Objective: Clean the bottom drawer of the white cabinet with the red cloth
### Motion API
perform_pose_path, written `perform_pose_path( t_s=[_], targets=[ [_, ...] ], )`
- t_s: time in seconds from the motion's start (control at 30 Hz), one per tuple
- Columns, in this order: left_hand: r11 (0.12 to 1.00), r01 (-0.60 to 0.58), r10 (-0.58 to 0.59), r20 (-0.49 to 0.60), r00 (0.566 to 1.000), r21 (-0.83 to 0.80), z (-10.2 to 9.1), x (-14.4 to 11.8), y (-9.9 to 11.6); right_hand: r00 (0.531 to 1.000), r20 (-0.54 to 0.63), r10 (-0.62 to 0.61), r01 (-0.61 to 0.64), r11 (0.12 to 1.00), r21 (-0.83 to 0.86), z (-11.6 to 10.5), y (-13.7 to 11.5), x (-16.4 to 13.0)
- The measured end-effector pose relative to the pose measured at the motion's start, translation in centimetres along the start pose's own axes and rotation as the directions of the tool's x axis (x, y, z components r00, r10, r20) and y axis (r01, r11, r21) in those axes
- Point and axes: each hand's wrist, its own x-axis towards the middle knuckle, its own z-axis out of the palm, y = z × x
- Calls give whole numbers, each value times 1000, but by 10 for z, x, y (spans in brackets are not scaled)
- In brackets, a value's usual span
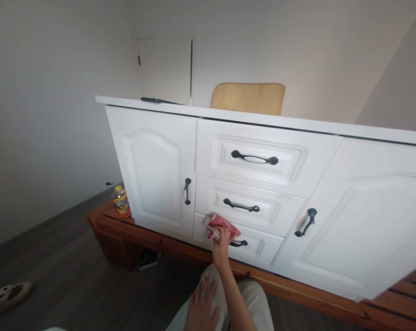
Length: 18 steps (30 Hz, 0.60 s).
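Left hand (201, 307) is lying flat, fingers spread, on the knee (252, 299). Right hand (222, 238) is gripping a pink cloth (221, 225), pressing it against the bottom drawer (259, 246) beside its handle (238, 243).

a home room: white sideboard (263, 184) with drawers, wood floor (56, 257), slipper (8, 296) lying about.

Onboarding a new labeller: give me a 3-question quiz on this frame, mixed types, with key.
1. True or false: the right hand presses a pink cloth against the bottom drawer.
2. Where does the left hand rest? A) on the top drawer's handle B) on the person's knee C) on the yellow bottle
3. Fill in: the yellow bottle stands on the wooden ____ beside the white cabinet.

Key: 1 true; 2 B; 3 platform.
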Motion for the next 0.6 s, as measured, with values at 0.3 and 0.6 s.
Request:
perform_pose_path(
  t_s=[0.3,0.6],
  targets=[
    [999,-36,34,-78,996,-29,35,5,35,904,428,-27,159,948,-275,13,40,-33],
    [997,-66,60,-181,982,-29,36,9,26,992,-112,58,-102,891,-443,-156,139,-83]
  ],
)
